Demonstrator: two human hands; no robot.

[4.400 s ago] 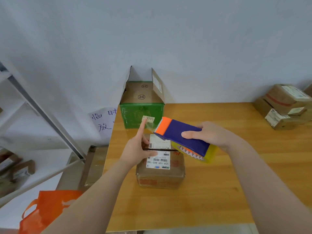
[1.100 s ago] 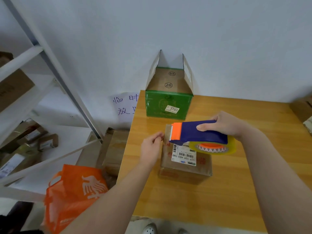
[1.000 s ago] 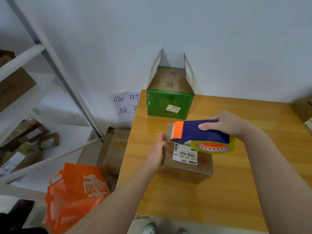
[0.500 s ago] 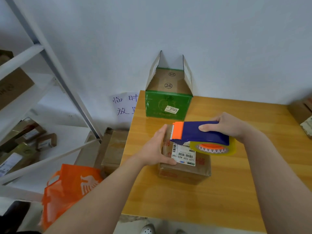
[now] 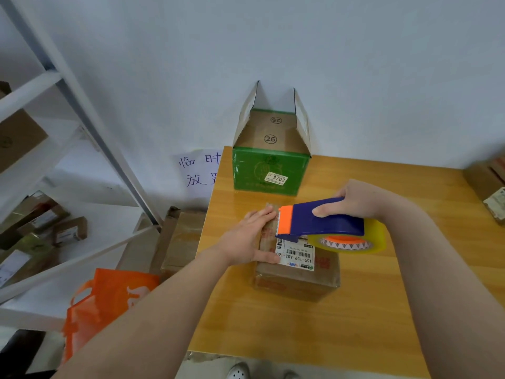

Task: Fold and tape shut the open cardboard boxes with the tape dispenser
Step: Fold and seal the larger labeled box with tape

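A small brown cardboard box (image 5: pixel 296 280) with a white barcode label lies closed on the wooden table (image 5: pixel 273 329). My left hand (image 5: pixel 247 239) rests on the box's left end, fingers straight across the top and thumb along the near edge. My right hand (image 5: pixel 352 199) grips the blue and orange tape dispenser (image 5: pixel 322 220), which carries a yellowish clear tape roll. The dispenser's orange front hovers over the box top, close to my left fingers. A green box (image 5: pixel 269 173) with its long flaps standing up sits at the table's back left corner.
More brown parcels (image 5: pixel 489 184) sit at the table's right edge. Left of the table stand a white metal shelf (image 5: pixel 54 105) holding parcels, a brown carton (image 5: pixel 180 239) on the floor and an orange bag (image 5: pixel 106 299). A handwritten paper sign (image 5: pixel 198 170) hangs on the wall.
My left hand has moved from the box's left side onto its left end and top, now lying flatter. The dispenser has stayed over the box top in my right hand.
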